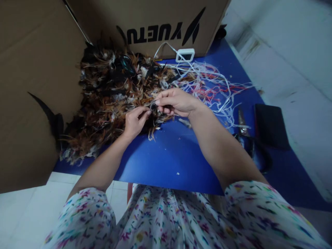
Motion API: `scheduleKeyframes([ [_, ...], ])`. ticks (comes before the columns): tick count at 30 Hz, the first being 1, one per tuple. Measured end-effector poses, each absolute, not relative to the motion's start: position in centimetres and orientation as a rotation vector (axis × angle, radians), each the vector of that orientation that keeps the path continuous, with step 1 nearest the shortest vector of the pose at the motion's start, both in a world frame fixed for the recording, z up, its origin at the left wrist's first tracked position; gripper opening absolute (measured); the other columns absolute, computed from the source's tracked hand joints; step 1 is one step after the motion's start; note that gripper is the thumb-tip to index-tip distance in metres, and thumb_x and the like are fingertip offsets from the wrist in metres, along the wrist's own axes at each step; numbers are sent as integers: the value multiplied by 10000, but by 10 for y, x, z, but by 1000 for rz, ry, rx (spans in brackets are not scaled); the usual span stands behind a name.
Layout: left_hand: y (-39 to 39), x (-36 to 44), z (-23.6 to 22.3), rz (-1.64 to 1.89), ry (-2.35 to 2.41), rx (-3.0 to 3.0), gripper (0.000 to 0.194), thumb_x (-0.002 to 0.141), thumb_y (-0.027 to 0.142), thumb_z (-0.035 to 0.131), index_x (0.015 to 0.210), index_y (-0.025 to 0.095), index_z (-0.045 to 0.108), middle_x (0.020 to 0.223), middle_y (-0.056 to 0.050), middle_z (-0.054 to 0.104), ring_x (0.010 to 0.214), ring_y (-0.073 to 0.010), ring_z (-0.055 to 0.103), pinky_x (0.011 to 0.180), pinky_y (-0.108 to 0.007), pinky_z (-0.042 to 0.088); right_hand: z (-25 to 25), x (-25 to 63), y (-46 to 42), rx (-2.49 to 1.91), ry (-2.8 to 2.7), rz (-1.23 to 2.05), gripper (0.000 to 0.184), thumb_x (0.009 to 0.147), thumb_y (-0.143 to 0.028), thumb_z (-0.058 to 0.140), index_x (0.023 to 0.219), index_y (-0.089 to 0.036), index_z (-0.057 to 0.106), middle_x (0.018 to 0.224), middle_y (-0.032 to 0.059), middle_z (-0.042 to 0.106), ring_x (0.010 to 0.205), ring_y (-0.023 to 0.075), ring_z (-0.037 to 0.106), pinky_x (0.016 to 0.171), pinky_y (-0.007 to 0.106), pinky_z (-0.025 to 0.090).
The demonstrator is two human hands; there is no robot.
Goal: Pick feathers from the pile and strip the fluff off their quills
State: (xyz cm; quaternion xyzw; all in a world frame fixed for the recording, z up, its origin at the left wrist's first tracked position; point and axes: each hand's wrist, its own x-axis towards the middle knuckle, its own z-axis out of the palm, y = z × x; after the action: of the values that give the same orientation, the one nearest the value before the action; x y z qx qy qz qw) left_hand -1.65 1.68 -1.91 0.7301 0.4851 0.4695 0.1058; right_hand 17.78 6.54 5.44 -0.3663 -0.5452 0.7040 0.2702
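A large pile of brown, black and white feathers (111,93) covers the back left of the blue table. At the pile's right front edge my two hands meet over a small dark feather (154,106). My right hand (176,101) pinches it from above between thumb and fingers. Close on its left, my left hand (137,119) has thumb and forefinger pressed together at the feather's edge. The fingertips partly hide the feather. Tangled white and red strings (212,88) lie just beyond my right wrist.
Cardboard boxes stand at the back (166,20) and at the left (33,86). A small white-framed digital display (185,55) rests against the back box. Scissors (242,124) and a dark flat case (271,125) lie at the right, near the wall. Bare blue tabletop (166,159) shows in front.
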Motion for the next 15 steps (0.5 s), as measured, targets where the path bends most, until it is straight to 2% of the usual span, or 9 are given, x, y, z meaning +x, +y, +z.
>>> scheduleKeyframes([
  [4,18,-17,-20,1392,1412,1911,216,900,371,632,819,180,688,654,11,693,531,-97,615,577,-215,471,51,176,69,-995,-1422,1810,155,826,-103,700,731,-161,593,561,-9,628,387,46,476,343,154,322],
  [9,27,-20,-26,1462,1397,1570,271,814,436,717,801,169,673,654,3,699,474,-76,585,484,-186,428,43,176,79,-1055,-1345,1541,105,825,-119,678,815,-182,594,680,2,670,489,74,555,416,178,379],
  [12,31,-21,-27,1466,1409,1426,294,781,439,747,780,162,650,621,1,686,436,-67,559,425,-174,380,37,180,85,-1152,-1471,1301,94,811,-125,658,879,-183,633,714,10,671,622,132,628,521,235,457],
  [15,31,-21,-25,1464,1407,1335,279,776,408,754,766,160,626,590,6,673,401,-61,535,394,-171,356,35,190,89,-1248,-1764,926,83,792,-178,678,875,-176,686,771,34,684,775,195,661,696,336,521],
])
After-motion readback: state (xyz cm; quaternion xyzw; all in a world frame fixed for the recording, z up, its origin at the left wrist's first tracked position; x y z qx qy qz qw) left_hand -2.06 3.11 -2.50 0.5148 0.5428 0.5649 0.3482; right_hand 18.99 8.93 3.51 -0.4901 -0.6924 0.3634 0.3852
